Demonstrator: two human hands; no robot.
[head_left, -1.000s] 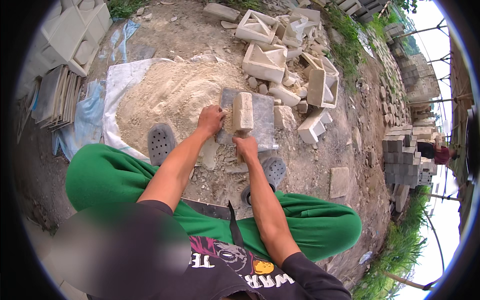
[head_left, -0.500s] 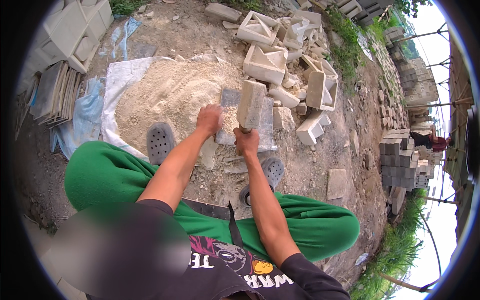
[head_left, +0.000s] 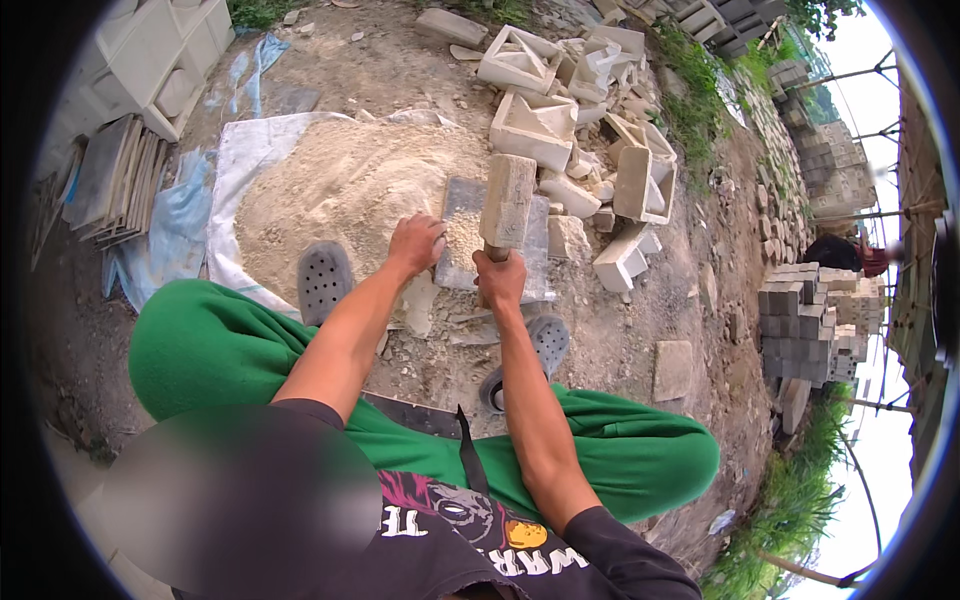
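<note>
Mallet (head_left: 508, 203) is hovering higher over the board (head_left: 535, 268) than before, baring crumbs (head_left: 462, 238); right hand (head_left: 500, 276) is gripping its handle (head_left: 496, 254); left hand (head_left: 414, 244) is staying alongside, finger spread unclear.

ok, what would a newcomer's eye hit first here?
Probably the bright green trousers, spread across the lower middle. Next, the block-headed mallet gripped in the right hand, near the centre. Then the pale powder mound on a white sheet left of it, and broken pale blocks heaped upper right.
</note>
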